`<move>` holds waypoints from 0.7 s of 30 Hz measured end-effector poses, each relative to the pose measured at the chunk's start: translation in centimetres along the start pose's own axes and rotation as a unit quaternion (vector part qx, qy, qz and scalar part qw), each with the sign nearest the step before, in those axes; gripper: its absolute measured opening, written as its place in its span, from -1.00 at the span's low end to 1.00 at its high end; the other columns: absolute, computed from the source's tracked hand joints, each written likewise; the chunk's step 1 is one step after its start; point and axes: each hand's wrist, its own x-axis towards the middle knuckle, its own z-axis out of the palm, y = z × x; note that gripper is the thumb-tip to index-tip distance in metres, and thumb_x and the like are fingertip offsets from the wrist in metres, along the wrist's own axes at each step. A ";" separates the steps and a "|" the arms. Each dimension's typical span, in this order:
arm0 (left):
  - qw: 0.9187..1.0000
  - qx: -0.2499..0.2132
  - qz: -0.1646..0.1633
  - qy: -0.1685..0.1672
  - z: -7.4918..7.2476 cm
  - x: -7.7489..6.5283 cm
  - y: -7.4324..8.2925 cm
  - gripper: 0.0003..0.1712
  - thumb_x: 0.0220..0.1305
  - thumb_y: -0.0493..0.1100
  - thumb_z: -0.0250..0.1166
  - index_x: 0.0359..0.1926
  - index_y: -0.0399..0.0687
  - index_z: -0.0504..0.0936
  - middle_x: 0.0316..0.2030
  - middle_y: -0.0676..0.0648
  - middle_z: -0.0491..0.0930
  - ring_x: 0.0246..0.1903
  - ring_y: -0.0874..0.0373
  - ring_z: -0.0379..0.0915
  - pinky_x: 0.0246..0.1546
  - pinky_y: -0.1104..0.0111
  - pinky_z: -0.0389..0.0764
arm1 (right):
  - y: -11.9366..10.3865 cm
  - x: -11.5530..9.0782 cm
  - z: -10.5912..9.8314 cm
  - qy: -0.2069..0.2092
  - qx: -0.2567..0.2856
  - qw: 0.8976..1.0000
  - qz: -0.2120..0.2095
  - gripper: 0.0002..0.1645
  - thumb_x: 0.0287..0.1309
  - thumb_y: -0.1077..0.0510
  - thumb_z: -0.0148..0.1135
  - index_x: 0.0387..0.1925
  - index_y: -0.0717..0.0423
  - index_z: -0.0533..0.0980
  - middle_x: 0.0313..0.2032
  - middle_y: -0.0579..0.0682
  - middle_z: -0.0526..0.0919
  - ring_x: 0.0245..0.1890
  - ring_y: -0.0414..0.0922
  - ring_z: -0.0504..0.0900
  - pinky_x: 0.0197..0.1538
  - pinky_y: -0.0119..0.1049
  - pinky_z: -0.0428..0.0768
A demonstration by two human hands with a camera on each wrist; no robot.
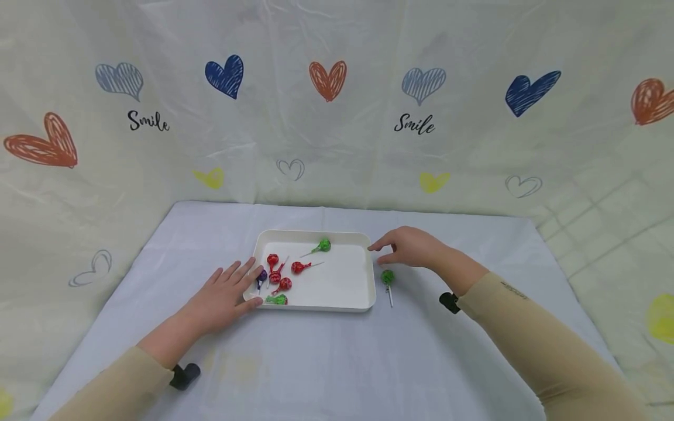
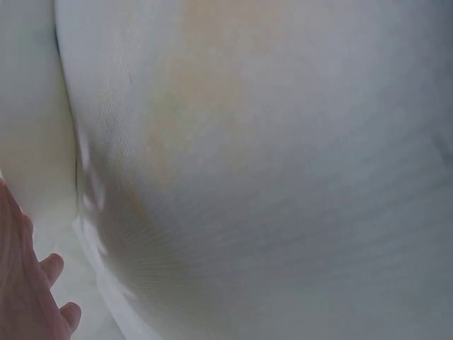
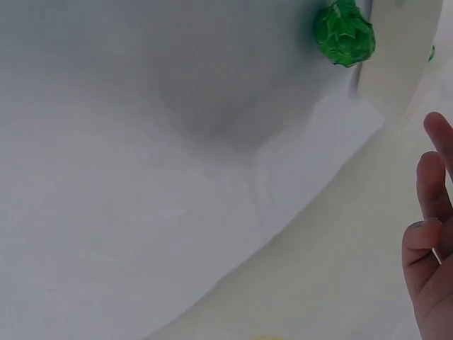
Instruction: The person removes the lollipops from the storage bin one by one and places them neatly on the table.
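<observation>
**One green lollipop [image 1: 387, 276] below the right hand [image 1: 408, 247]**

Location: on the near side of the right hand, outside the tray [image 1: 321, 308]. The right hand's thumb and forefinger stand apart with nothing between them. The left hand [image 1: 223, 295] lies flat, fingers spread, at the tray's left end, gripping nothing visible. For a secure pick-up, pinch the stick [image 1: 391, 297] close under the candy. Appearance: round, crinkled glossy wrapper; white stick pointing away from the right hand.

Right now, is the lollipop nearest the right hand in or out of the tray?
Out: the green lollipop lies on the tablecloth beside the tray.
</observation>
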 end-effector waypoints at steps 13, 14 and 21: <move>1.000 0.000 -0.002 -0.001 0.5 0.2 -0.3 0.02 0.29 0.50 0.00 0.57 0.08 0.01 0.57 -0.10 -0.11 0.51 -0.24 -0.22 0.42 -0.23 -0.16 | -3.3 5.1 -0.4 -0.015 -0.032 0.999 -0.024 -0.53 0.17 -0.08 0.42 0.14 -0.26 0.63 0.01 -0.15 0.71 -0.10 -0.14 0.63 -0.02 -0.18 0.58; 1.000 0.000 -0.001 0.000 0.5 0.2 -0.3 0.02 0.29 0.50 0.00 0.57 0.08 0.02 0.57 -0.10 -0.10 0.51 -0.24 -0.21 0.42 -0.23 -0.15 | -3.5 5.4 -0.3 -0.015 -0.038 0.999 -0.025 -0.53 0.16 -0.08 0.42 0.14 -0.27 0.63 0.00 -0.15 0.71 -0.05 -0.12 0.63 0.01 -0.16 0.57; 1.000 0.000 0.001 0.009 0.7 0.3 -0.4 0.05 0.26 0.55 -0.05 0.58 0.11 0.00 0.57 -0.08 -0.12 0.51 -0.22 -0.23 0.42 -0.23 -0.17 | -5.0 7.1 0.3 -0.023 -0.091 0.995 -0.028 -0.50 0.16 -0.08 0.43 0.16 -0.27 0.62 -0.09 -0.16 0.71 -0.09 -0.16 0.60 -0.03 -0.20 0.56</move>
